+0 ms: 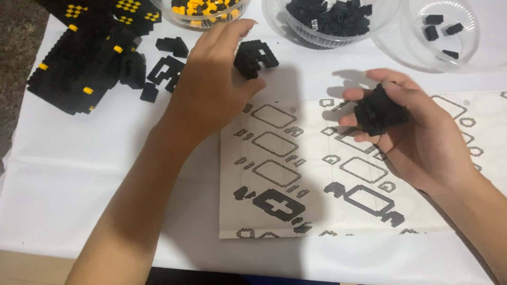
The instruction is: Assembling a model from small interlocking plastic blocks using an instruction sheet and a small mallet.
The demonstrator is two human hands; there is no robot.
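Note:
My left hand (211, 79) reaches across the white table and pinches a small black brick assembly (255, 57) between thumb and fingers, just above the instruction sheet (296, 174). My right hand (417, 132) is raised over the sheet's right half, fingers curled around a chunky black brick piece (379, 110). The sheet shows black and outlined brick diagrams.
A large black and yellow brick model (79, 63) lies at the far left, with loose black sub-assemblies (166, 71) beside it. Along the back stand clear bowls: one of yellow and black bricks (203, 10), one of black bricks (330, 18), one nearly empty (443, 31).

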